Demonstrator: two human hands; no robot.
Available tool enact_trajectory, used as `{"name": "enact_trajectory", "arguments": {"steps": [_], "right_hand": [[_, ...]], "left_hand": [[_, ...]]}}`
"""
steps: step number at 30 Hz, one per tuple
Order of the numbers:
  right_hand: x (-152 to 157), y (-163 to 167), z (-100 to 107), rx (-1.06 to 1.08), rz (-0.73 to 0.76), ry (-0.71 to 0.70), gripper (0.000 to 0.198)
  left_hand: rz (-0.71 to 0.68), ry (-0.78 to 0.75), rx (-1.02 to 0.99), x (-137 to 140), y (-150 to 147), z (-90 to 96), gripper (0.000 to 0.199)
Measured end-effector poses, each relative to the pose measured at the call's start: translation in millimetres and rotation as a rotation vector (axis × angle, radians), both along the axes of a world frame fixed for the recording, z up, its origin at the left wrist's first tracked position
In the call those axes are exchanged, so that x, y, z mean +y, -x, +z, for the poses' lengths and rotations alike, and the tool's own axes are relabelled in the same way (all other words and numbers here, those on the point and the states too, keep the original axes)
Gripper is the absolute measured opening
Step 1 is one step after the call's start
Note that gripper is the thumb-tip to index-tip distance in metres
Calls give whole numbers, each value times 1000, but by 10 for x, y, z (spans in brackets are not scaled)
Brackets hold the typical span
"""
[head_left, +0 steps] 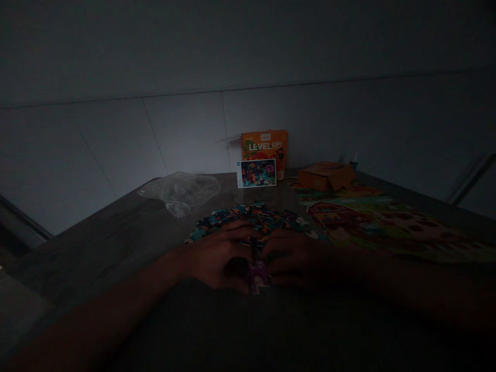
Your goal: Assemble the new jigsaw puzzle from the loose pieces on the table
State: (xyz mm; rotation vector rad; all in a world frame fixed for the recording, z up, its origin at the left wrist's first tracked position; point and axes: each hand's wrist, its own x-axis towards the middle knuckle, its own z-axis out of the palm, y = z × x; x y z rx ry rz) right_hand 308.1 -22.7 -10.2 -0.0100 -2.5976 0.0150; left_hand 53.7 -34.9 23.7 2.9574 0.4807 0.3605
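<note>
In the dim light, a purple puzzle piece (259,277) with a pale figure on it sits between my two hands, near the middle of the table. My left hand (220,253) curls its thumb and fingers about the piece's left side. From the right, the fingers of my right hand (290,257) close on its other edge. Whether it is one piece or two joined ones, I cannot tell. Just beyond my hands spreads a heap of loose puzzle pieces (209,221) in dark blue, teal and orange, partly hidden by my fingers.
A picture card (257,173) leans against an orange "LEVEL UP!" box (265,144) by the wall. Clear plastic wrapping (180,191) lies at the back left. To the right are another orange box (326,176) and a large assembled puzzle (372,222) with a farm-like picture.
</note>
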Motion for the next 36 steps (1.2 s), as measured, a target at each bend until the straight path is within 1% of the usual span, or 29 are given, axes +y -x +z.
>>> {"name": "enact_trajectory", "arguments": {"steps": [4,14,20,26,32,36], "right_hand": [[-10,0,5,-41,-14,59,14],[-13,-7,21,-37,-4,83,9],[-27,18,48,-24,13,107,12],[-16,9,46,-10,37,117,13],[-27,-6,58,-46,17,119,16],[-18,7,20,-50,-15,103,14]], "left_hand": [[-2,10,10,-1,-2,13,38],[11,36,1,-6,8,-1,37],[-4,49,-5,16,22,-12,35],[12,50,14,21,37,-19,33],[11,61,20,25,42,-31,32],[5,78,10,36,53,-21,35]]}}
